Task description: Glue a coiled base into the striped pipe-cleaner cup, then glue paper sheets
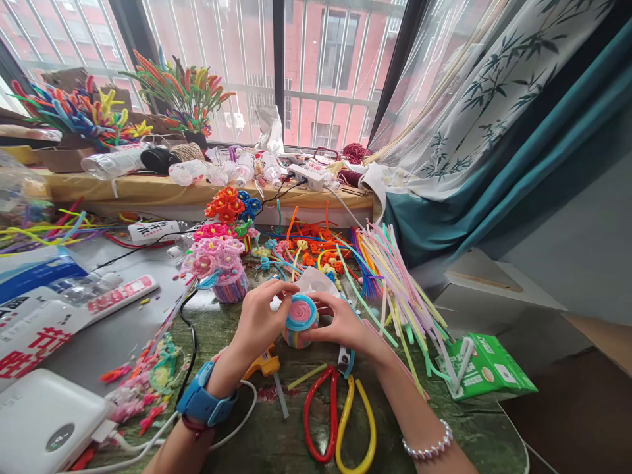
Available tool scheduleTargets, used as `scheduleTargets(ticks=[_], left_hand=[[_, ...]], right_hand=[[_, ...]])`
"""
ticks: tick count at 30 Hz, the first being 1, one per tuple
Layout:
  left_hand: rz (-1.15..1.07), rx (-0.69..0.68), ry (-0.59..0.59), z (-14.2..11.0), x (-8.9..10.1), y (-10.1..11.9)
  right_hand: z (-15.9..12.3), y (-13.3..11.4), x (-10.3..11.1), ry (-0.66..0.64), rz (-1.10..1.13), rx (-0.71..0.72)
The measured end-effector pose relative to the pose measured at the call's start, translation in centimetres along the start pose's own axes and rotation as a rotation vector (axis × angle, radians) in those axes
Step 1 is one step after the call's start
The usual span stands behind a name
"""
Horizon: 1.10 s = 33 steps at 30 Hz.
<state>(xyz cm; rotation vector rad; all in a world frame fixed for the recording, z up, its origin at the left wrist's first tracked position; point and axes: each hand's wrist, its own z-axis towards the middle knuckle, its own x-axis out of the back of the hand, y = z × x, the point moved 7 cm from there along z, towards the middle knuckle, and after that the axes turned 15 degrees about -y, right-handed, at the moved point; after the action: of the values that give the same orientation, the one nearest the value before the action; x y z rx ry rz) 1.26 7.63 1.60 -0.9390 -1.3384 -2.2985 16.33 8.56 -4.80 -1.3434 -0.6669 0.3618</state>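
A small round pot (301, 315) wrapped in pipe cleaners stands on the table, with a blue rim and a pink spiral on top. My left hand (261, 313) is closed at its left side, thumb and fingertips at the blue rim. From the right, the thumb and fingers of my right hand (343, 322) curve around the same pot. Beneath my left wrist lies a yellow glue gun (265, 361) with a glue stick poking out. Scissors (340, 415) with one red and one yellow handle lie just in front of the pot.
A pot of pink pipe-cleaner flowers (231, 286) stands behind my left hand. Loose pipe cleaners (395, 276) are heaped at the right, near a green packet (494, 368). A white power bank (52, 418) with cables sits at the near left. Bottles (190, 172) line the windowsill.
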Motion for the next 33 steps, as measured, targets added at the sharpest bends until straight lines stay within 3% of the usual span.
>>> scheduleTargets(ticks=[4, 14, 24, 33], left_hand=[[0.052, -0.048, -0.043, 0.0, -0.3, 0.6], [0.156, -0.159, -0.276, 0.1, -2.2, 1.5], [0.133, -0.063, -0.295, 0.2, -2.4, 0.6], [0.151, -0.126, -0.338, -0.1, -2.4, 1.1]], right_hand=[[0.0, 0.2, 0.1, 0.004, -0.002, -0.009], [0.3, 1.7, 0.8, 0.055, -0.031, -0.018], [0.2, 1.8, 0.7, 0.058, 0.011, -0.018], [0.2, 1.9, 0.8, 0.054, 0.006, -0.006]])
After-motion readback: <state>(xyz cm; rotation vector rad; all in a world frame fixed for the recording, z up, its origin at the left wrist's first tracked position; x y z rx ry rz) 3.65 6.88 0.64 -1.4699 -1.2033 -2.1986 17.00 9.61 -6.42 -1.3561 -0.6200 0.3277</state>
